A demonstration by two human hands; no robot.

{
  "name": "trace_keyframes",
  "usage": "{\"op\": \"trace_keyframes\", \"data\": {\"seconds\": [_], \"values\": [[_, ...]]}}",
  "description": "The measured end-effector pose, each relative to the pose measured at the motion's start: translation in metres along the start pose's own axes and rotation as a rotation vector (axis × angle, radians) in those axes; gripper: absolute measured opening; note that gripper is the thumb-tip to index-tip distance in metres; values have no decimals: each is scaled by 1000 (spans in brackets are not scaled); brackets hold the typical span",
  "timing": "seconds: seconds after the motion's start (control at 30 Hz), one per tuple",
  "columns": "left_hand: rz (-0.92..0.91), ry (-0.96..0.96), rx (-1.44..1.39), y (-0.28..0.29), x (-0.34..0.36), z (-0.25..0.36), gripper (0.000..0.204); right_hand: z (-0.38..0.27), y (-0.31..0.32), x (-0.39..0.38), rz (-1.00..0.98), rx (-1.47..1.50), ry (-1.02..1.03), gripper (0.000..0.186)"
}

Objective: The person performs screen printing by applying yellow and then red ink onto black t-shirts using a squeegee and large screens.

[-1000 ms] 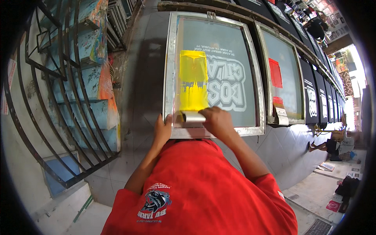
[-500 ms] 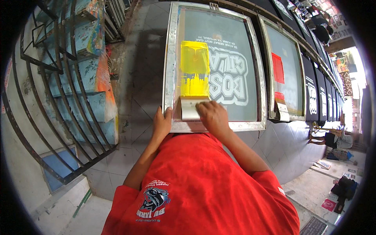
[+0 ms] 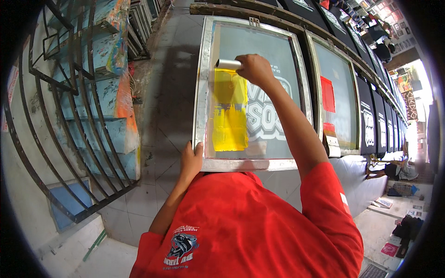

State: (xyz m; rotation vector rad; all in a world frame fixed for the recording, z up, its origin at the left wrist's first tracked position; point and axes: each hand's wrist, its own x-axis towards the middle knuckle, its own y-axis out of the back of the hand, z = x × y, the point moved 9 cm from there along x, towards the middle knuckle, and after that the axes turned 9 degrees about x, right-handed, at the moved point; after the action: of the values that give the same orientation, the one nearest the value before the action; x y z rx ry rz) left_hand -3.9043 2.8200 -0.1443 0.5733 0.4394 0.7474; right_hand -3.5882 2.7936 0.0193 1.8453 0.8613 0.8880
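In front of me lies a silver-rimmed printing screen [image 3: 201,99], its mesh showing white lettering and dark cloth faintly beneath. My left hand [image 3: 191,160] grips the rim's left side near the close corner, thumb on top. A squeegee [image 3: 227,64] with a pale flat handle is held in my right hand [image 3: 256,69], fingers wrapped round its right end. It stands at the far edge of a strip of yellow ink [image 3: 230,129]. That ink is thick and opaque nearest me, thinner and more see-through farther away. The squeegee's blade edge is hard to make out.
To the right sits a second screen [image 3: 318,69] with red ink [image 3: 327,95] and another squeegee [image 3: 332,145]. Black printed cloths [image 3: 367,111] line up beyond it. Curved dark metal bars [image 3: 88,118] and paint-spattered light-blue shelves [image 3: 104,132] stand at left. Several frames [image 3: 140,28] lean behind.
My right hand has carried the squeegee from the near end of the screen to the far end of the yellow strip. Yellow ink now reaches closer to me. The left hand keeps its grip.
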Motion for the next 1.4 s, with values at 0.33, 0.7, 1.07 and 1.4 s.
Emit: {"op": "trace_keyframes", "data": {"seconds": [0.33,0.7,1.07,1.4], "values": [[-14,62,-111,-6,-2,-13,38,-6,-42,-29,71,-38,90,15],[12,21,-67,-4,-3,-5,36,-2,-41,-36,174,-73,78,9],[27,-1,-120,-8,1,-15,33,-43,-35,-123,122,15,49,9],[33,-11,-23,-3,-1,-8,34,4,-40,-23,153,-26,52,16]]}}
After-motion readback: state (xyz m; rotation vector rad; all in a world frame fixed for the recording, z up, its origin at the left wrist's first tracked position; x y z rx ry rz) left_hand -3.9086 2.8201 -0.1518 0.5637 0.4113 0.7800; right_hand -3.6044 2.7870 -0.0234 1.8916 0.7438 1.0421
